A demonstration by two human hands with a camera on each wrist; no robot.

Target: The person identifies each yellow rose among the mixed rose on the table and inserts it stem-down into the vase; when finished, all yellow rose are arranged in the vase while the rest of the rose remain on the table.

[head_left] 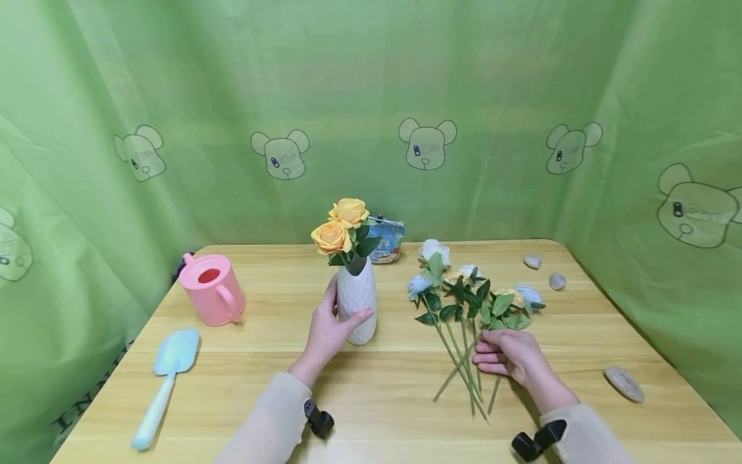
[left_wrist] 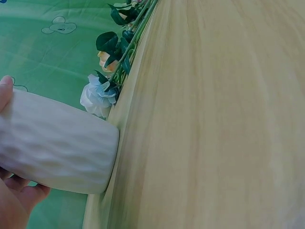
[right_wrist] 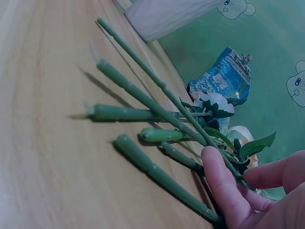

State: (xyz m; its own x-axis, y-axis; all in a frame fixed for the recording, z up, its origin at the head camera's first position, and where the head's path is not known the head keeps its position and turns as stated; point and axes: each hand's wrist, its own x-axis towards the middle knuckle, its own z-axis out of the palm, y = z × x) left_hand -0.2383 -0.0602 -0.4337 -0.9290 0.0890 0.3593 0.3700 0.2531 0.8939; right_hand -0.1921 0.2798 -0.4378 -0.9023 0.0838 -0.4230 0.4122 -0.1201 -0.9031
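Note:
On the table stands a white textured vase, with two yellow roses rising from its mouth. My left hand grips the vase, thumb across its front; the vase's lower wall also fills part of the left wrist view. To the right lie several artificial flowers, with white, pale blue and yellow heads, their stems crossing toward me. Thumb and fingers of my right hand pinch one green stem beside this bunch. Leaves hide where that stem meets its flower.
A pink watering can and a light-blue toy shovel are at the left. Behind the vase sits a blue bag. Stones lie on the right, one near my right forearm. Green curtain surrounds the table.

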